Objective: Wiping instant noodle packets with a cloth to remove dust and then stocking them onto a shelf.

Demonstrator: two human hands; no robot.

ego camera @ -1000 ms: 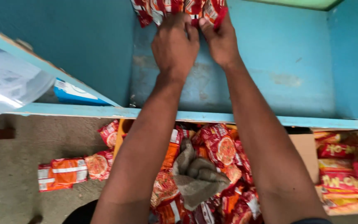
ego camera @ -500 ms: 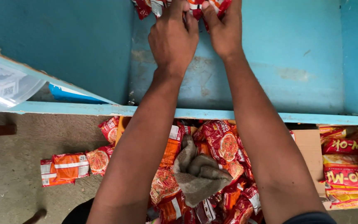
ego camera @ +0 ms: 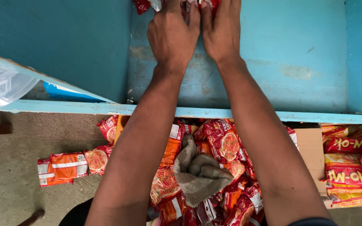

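- Red snack packets [ego camera: 142, 5] up at the top centre of the frame, mostly cropped off by the upper edge, sitting against the back of the blue shelf [ego camera: 273, 62].
- Left hand [ego camera: 173, 37] and right hand [ego camera: 222, 33] side by side at top centre, thumbs touching, fingers reaching up onto the packets. Fingertips run out of frame, so can't tell how tightly they're curled or whether anything is actually pinched.
- Best guess for doing this bit well: push evenly with both palms so the row ends up flush with the back wall, not skewed to one side.
- Probably worth going gentle too, crinkly foil slides and buckles easily if squeezed.
- Packets look glossy red with some white and a clear strip, thin and soft, corners sticking out at the upper left of the hands.
- Down in the lower middle: a cardboard box [ego camera: 308, 144] heaped with more red and orange packets [ego camera: 223, 142], plus a grey-brown cloth [ego camera: 197, 175] lying on top of the heap.
- Lower left: a few loose orange packets [ego camera: 61, 167] on the concrete floor [ego camera: 13, 201].
- Right edge: a stack of red-and-yellow packs [ego camera: 348, 167].
- Left edge: a clear plastic bag [ego camera: 1, 86] on the neighbouring shelf section.
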